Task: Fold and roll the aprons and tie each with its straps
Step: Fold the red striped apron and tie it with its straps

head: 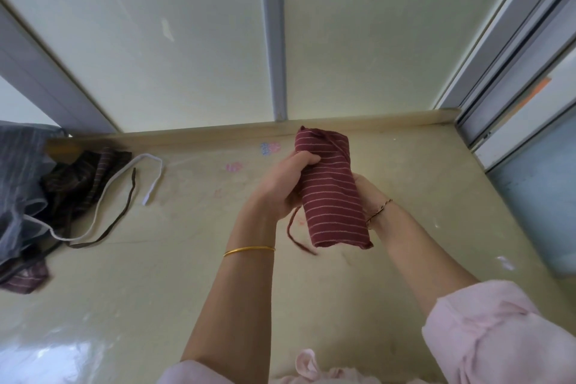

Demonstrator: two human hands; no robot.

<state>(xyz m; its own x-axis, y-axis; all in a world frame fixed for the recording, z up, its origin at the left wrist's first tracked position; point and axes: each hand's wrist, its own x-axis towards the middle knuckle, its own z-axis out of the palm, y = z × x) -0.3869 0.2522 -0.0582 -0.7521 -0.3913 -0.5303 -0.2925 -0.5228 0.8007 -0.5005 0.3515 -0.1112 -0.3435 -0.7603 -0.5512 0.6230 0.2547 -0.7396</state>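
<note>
A rolled dark-red apron (332, 193) with thin white stripes is held above the beige table (156, 274), a little right of centre. My left hand (280, 187) grips its left side with curled fingers. My right hand (367, 196) holds it from behind on the right, mostly hidden by the roll. A thin dark-red strap (294, 234) hangs loose from the roll's lower left, and another strap runs across its top end.
A heap of unfolded aprons (28, 193), grey, brown-striped and dark red, lies at the table's left edge, with a white strap (124, 178) and a dark strap (121, 212) trailing rightward. A window wall stands behind the table. A pale blue surface (542, 196) lies at right.
</note>
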